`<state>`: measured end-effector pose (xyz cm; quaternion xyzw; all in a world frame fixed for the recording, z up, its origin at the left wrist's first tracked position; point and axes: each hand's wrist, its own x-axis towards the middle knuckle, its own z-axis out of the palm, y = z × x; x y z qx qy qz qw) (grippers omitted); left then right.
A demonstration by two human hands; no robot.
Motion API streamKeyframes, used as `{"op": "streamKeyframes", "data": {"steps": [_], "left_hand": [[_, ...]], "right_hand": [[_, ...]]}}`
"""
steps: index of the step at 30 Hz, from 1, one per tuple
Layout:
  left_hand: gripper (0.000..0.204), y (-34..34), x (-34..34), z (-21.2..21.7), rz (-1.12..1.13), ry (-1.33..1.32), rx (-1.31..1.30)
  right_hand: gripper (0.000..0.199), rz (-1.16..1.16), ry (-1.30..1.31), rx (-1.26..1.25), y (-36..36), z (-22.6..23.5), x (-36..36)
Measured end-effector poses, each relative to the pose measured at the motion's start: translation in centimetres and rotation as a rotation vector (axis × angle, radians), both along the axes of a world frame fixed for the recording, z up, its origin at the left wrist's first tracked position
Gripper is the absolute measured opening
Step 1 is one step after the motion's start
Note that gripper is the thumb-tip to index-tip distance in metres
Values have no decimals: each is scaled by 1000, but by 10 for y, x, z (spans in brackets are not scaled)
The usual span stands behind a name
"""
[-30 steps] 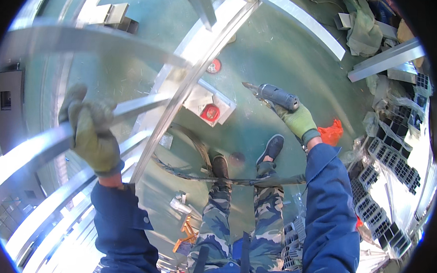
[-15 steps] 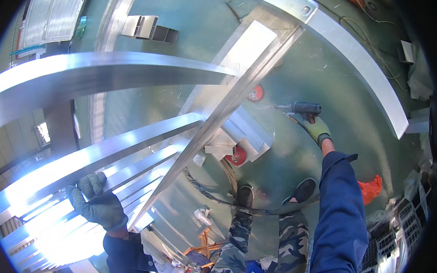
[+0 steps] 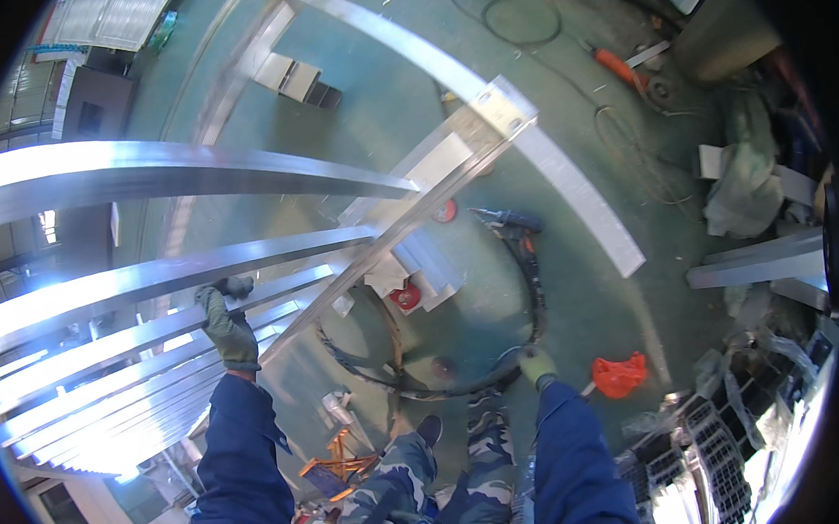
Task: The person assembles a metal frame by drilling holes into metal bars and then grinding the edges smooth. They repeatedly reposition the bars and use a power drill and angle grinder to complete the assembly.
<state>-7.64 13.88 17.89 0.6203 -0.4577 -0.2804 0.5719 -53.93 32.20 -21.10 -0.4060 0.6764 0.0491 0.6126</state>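
Note:
A large silver metal frame with several parallel bars spreads across the left side. My left hand [image 3: 226,331], in a dark grey-green glove, curls its fingers over one metal bar [image 3: 293,283] of it. Low near my legs, my gloved right hand [image 3: 537,362] is closed at a thick black cable [image 3: 537,303]; its fingers are slightly blurred. This cable runs up to a dark pistol-shaped tool [image 3: 510,220], which lies apart from my right hand. The cable's other part loops left in front of my feet.
Metal profiles [image 3: 429,261] and red discs [image 3: 405,296] lie under the frame. Its curved metal strip [image 3: 577,197] extends right. An orange angle grinder [image 3: 621,66] with a cord lies far right. Nearer are a red plastic bag [image 3: 619,376], black grid racks [image 3: 714,441] and an orange stand [image 3: 340,465].
My right hand has left the tool's grip and come back toward my legs, onto the cable. My left hand still holds the frame; the whole view has shifted.

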Motion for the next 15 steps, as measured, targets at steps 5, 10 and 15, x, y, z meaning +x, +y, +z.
{"op": "streamKeyframes", "data": {"steps": [5,10,15], "left_hand": [[29,6,20,-23,161,-33,104],[27,19,67,-45,127,44,209],[26,-8,27,-64,168,19,359]], "right_hand": [[57,-62,62,39,30,82,-61],[56,-76,115,16,11,136,-104],[53,-307,98,-74,-13,196,-145]]}}
